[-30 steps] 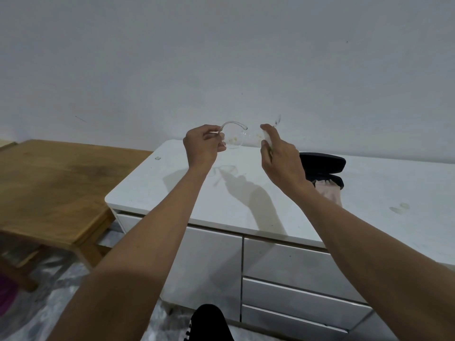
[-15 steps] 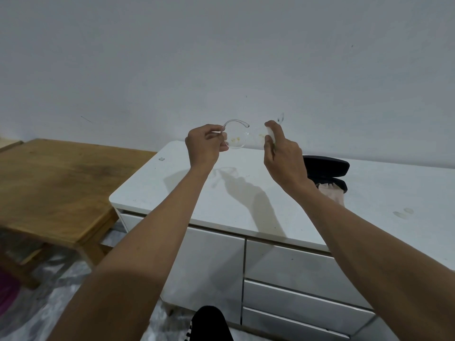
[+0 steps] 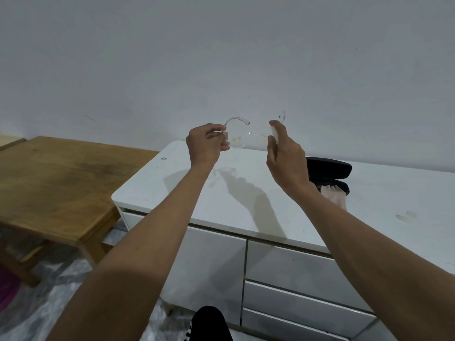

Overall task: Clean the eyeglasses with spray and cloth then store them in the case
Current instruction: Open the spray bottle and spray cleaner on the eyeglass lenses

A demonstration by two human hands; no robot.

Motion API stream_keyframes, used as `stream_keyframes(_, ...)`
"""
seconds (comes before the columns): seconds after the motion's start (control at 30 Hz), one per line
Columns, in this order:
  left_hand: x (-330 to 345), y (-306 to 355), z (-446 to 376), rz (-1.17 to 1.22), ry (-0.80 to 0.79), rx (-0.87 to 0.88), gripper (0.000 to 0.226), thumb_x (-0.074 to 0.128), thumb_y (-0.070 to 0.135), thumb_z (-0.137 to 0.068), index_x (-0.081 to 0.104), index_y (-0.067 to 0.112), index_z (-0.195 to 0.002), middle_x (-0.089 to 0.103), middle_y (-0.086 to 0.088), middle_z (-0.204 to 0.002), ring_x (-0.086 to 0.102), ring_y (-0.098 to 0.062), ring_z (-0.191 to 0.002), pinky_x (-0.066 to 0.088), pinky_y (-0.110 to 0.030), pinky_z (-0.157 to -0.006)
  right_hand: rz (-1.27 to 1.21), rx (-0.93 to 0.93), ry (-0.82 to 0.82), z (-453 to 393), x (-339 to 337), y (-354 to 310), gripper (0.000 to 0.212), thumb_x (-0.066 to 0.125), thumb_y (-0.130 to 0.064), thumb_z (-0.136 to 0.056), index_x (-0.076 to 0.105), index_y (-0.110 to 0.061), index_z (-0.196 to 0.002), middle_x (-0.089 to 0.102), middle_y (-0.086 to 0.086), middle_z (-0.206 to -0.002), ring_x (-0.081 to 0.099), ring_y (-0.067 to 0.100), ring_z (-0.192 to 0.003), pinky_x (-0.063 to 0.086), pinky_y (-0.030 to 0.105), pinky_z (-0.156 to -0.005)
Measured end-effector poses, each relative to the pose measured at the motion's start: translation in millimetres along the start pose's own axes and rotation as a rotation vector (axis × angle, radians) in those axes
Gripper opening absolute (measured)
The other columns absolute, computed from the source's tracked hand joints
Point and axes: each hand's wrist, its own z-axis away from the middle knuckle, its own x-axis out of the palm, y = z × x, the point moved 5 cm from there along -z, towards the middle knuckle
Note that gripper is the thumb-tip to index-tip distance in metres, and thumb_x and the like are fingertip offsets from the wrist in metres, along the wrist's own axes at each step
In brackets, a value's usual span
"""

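- The left hand [image 3: 205, 143] pinches the clear eyeglasses [image 3: 240, 137] by one side, up in the air above the back edge of the white tabletop [image 3: 172, 188].
- The right hand [image 3: 286, 156] has its grip closed on a small white spray bottle [image 3: 274, 133], right beside the other lens.
- The black case [image 3: 328, 168] lies open on the tabletop near the wall, with a pale cloth [image 3: 333, 194] at it.
- Bare tabletop lies under the hands.
- A wooden table [image 3: 56, 178] stands just left of the tabletop edge.
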Motion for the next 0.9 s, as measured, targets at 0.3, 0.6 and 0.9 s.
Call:
stream_keyframes(0.3, -6.6, 5.3, 1.3, -0.011, 0.02, -0.002, 0.014, 0.075, -0.006, -0.081, 0.076, -0.003, -0.095, 0.071, -0.02, -0.071, 0.069, -0.025, -0.059, 0.063, -0.034, -0.063, -0.076, -0.181, -0.035, -3.7, 12.6, -35.0, 0.051, 0.05, -0.019, -0.098, 0.045, -0.025, -0.148, 0.065, 0.007, -0.08, 0.057, 0.032, -0.066, 0.045, 0.038, -0.061)
stream_keyframes(0.6, -7.2, 6.3, 2.2, -0.023, 0.013, -0.003, 0.013, 0.075, -0.005, -0.082, 0.076, 0.0, -0.093, 0.072, -0.021, -0.072, 0.069, -0.026, -0.06, 0.064, -0.036, -0.066, -0.101, -0.157, -0.024, -2.4, 17.8, -37.5, 0.052, 0.047, -0.02, -0.094, 0.049, -0.022, -0.146, 0.056, 0.005, -0.068, 0.045, 0.027, -0.06, 0.042, 0.036, -0.059)
stream_keyframes(0.9, -5.4, 7.2, 5.0, -0.027, 0.01, -0.022, 0.013, 0.075, -0.004, -0.083, 0.077, -0.001, -0.096, 0.073, -0.019, -0.073, 0.07, -0.027, -0.061, 0.065, -0.035, -0.066, -0.103, -0.17, -0.03, -1.8, 20.9, -41.2, 0.043, 0.046, -0.022, -0.1, 0.049, -0.019, -0.143, 0.058, 0.008, -0.065, 0.05, 0.031, -0.06, 0.046, 0.04, -0.057)
